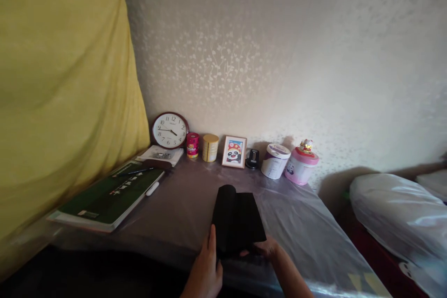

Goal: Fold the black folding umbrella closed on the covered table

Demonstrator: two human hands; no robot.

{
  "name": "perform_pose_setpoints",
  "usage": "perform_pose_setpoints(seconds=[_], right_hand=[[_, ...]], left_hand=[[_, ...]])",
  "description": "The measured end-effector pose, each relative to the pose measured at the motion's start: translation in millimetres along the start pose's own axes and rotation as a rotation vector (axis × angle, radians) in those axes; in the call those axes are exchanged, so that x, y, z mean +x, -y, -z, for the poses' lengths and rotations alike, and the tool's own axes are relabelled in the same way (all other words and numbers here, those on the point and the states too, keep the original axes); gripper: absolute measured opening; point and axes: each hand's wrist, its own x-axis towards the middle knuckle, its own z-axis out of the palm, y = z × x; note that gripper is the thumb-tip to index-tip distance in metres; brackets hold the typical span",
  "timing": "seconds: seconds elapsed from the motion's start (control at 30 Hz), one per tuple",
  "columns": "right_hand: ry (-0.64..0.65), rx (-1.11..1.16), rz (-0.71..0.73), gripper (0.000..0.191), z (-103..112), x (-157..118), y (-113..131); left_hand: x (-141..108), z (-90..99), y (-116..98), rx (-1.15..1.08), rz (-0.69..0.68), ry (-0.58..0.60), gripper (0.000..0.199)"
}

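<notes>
Above the near edge of the table is a black sheet-like item (240, 219), rounded over like a roll on its left side and flat on its right. Whether it is cloth, paper or a cover, I cannot tell. My left hand (207, 263) grips its lower left edge, thumb and fingers along the side. At the lower right corner my right hand (265, 247) holds it from below, with part of the fingers hidden behind it.
Along the wall stand a clock (170, 130), a pink tin (192, 145), a yellow canister (210, 148), a framed panda picture (234, 152), a white tub (275, 161) and a pink jar (301, 167). A large green book (111, 195) lies left; a yellow curtain (66, 79) hangs beside it.
</notes>
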Motion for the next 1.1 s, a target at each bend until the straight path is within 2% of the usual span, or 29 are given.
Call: perform_pose_setpoints(seconds=[0.07, 0.13, 0.2, 0.27, 0.5, 0.7, 0.77, 0.87, 0.97, 1.1], right_hand=[[-0.045, 0.007, 0.000, 0.037, 16, -5, 1], [-0.216, -0.050, 0.007, 0.031, 31, -3, 5], [-0.379, -0.084, -0.053, 0.032, 42, 1, 10], [-0.447, -0.118, -0.128, 0.034, 46, 7, 16], [-0.436, -0.409, -0.196, 0.040, 33, 16, 37], [-0.537, -0.640, -0.136, 0.019, 32, 28, 23], [-0.527, -0.582, -0.097, 0.018, 34, 32, 24], [-0.459, -0.370, 0.000, 0.024, 31, 42, 38], [-0.408, -0.159, 0.047, 0.028, 17, 56, 57], [-0.407, -0.102, 0.033, 0.027, -9, 79, 63]], left_hand=[[-1, -1.3, -3, 0.060, 0.016, 0.016, 0.077], [-2, -2.2, -6, 0.103, 0.019, 0.020, 0.077], [-1, -3.1, -7, 0.144, 0.020, 0.019, 0.077], [-1, -3.9, -7, 0.178, 0.026, 0.017, 0.077], [-1, -3.2, -9, 0.210, 0.032, 0.033, 0.078], [-2, -2.7, -10, 0.223, 0.035, 0.043, 0.076], [-1, -3.2, -10, 0.234, 0.036, 0.050, 0.076], [0, -2.0, -12, 0.247, 0.052, 0.060, 0.078], [-1, 2.0, -18, 0.261, 0.072, 0.080, 0.079], [-3, 6.5, -26, 0.282, 0.095, 0.119, 0.079]])
